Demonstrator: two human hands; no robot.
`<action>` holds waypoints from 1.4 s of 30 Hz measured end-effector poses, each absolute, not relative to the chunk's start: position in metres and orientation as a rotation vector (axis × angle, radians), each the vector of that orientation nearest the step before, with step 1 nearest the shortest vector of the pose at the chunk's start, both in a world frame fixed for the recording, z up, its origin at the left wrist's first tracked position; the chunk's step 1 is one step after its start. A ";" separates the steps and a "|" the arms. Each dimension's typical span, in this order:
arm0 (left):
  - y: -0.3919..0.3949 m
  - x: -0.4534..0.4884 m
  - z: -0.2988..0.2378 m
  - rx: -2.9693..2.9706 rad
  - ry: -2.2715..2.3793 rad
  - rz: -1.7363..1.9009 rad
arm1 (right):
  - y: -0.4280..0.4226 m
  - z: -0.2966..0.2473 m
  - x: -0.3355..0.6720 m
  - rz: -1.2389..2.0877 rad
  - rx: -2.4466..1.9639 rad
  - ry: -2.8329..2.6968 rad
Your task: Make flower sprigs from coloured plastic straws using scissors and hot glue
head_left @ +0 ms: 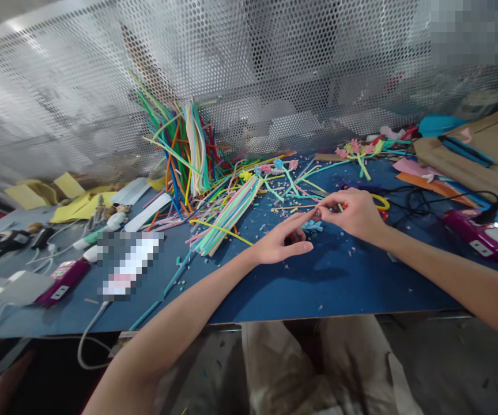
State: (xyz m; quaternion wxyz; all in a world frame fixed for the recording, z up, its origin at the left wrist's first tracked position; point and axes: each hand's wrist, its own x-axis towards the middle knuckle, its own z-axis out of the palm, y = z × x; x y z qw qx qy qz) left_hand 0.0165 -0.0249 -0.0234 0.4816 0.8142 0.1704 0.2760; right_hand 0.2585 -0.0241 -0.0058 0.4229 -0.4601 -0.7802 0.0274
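My left hand (284, 239) reaches over the blue table from the left. Its index finger is stretched out to the fingertips of my right hand, its thumb stands apart, and no object shows in its grip. My right hand (355, 214) is closed in a pinch; whatever it pinches is hidden or too small to name. Just under the meeting fingertips lies a light blue fuzzy piece (313, 226). Behind the hands a thin tan stick (294, 207) lies on the table. Yellow-handled scissors (381, 203) are partly covered by my right hand.
A bundle of pastel pipe cleaners (229, 216) lies left of my hands, with a taller coloured bunch (188, 153) behind. Pipe-cleaner flowers (359, 151) lie at the back. A phone (130, 265), purple power strips (485, 236), cables and a perforated metal screen (253, 75) surround the workplace.
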 end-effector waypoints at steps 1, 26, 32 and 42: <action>-0.025 0.017 -0.023 1.988 0.426 0.693 | -0.024 -0.006 0.259 0.058 -1.157 -1.953; 0.002 0.002 -0.015 1.964 0.977 1.308 | 0.032 0.003 0.364 0.071 -1.961 -2.215; 0.000 -0.002 -0.009 2.488 1.073 1.009 | 0.042 -0.011 0.371 -0.234 -1.900 -2.308; 0.001 -0.005 -0.010 2.718 0.973 0.555 | 0.059 -0.024 0.374 -0.030 -1.989 -2.255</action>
